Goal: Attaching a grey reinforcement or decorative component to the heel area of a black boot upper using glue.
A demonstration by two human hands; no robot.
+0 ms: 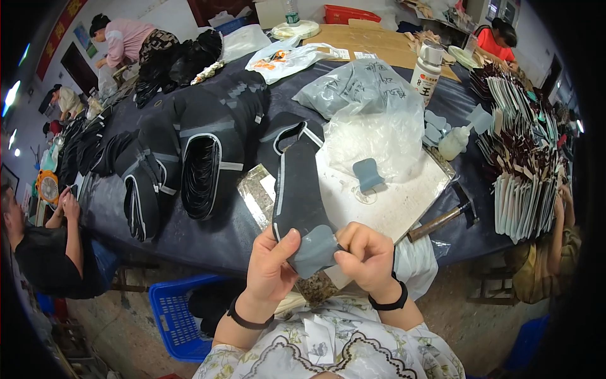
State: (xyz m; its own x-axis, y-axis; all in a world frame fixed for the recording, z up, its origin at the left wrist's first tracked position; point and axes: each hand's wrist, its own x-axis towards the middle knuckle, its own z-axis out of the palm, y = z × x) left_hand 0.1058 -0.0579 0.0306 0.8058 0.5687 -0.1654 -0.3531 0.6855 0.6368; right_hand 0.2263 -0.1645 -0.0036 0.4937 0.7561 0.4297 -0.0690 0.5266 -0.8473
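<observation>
My left hand [271,258] is closed at the lower end of a black fabric shoe upper [300,183] with white edging, its thumb lying on a thin grey-blue shaped piece [314,251]. That piece overlaps the upper's near end. On its other side, my right hand [368,254] pinches the edge with curled fingers. The upper stretches away from me over a white board [404,211]. A similar grey-blue cutout [367,174] lies beyond my hands, by a clear plastic bag [372,136]. Whether the held piece is stuck to the upper, I cannot tell.
Stacked black uppers [218,148] fill the table's left. A hammer [445,218], a squeeze bottle [454,142] and a white bottle [427,72] stand or lie to the right, before bundled pieces [524,170]. Below is a blue basket [170,322]. Other people work around the table.
</observation>
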